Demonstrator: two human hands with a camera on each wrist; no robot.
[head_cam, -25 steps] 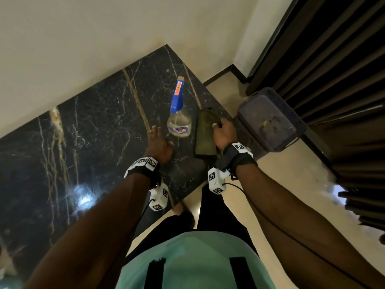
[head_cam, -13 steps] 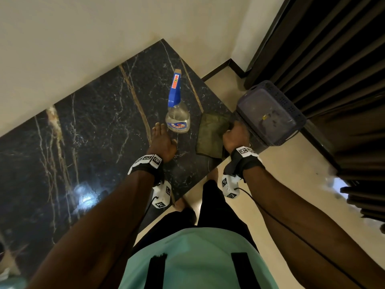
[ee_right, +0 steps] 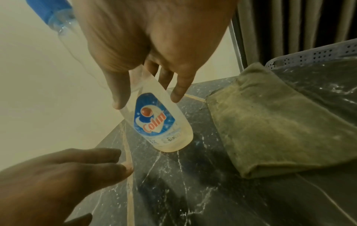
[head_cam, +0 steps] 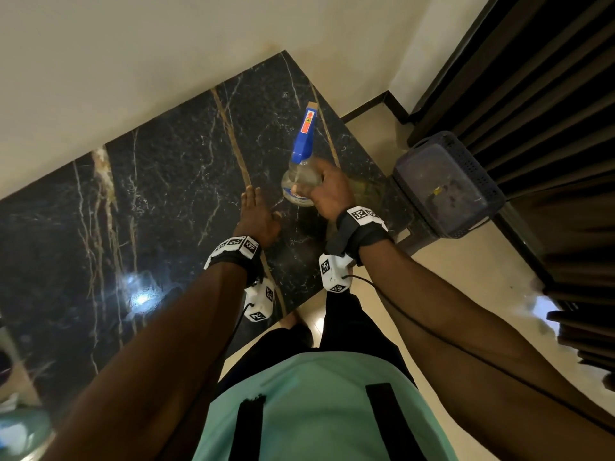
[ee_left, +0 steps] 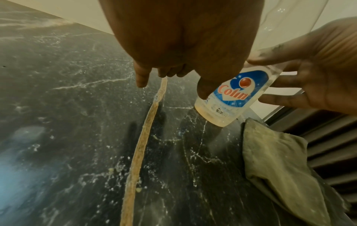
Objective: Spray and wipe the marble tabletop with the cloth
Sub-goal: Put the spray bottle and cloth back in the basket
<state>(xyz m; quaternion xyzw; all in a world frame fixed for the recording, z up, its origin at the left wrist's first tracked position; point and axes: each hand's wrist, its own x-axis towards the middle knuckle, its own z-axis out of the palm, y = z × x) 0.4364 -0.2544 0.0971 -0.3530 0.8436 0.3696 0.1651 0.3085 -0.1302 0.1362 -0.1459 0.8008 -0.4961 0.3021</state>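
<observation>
A clear spray bottle (head_cam: 301, 181) with a blue trigger head and a blue "Colin" label (ee_right: 154, 120) is tilted, its base at the black marble tabletop (head_cam: 159, 201). My right hand (head_cam: 314, 186) grips its body, thumb on one side and fingers on the other (ee_right: 177, 91). To its left, my left hand (head_cam: 254, 202) rests open on the marble, fingertips down (ee_left: 142, 81). An olive cloth (ee_right: 270, 130) lies folded on the marble to the right of the bottle, with no hand on it (ee_left: 280, 168). In the head view my right hand mostly hides it.
A dark perforated plastic basket (head_cam: 446, 181) stands on a stool just off the tabletop's right end. Dark curtains (head_cam: 532, 94) hang beyond it. A cream wall (head_cam: 133, 61) runs along the far edge. Marble stretches bare to the left.
My right hand has left the cloth and moved left onto the spray bottle, which now tilts. The left hand has stayed flat on the marble.
</observation>
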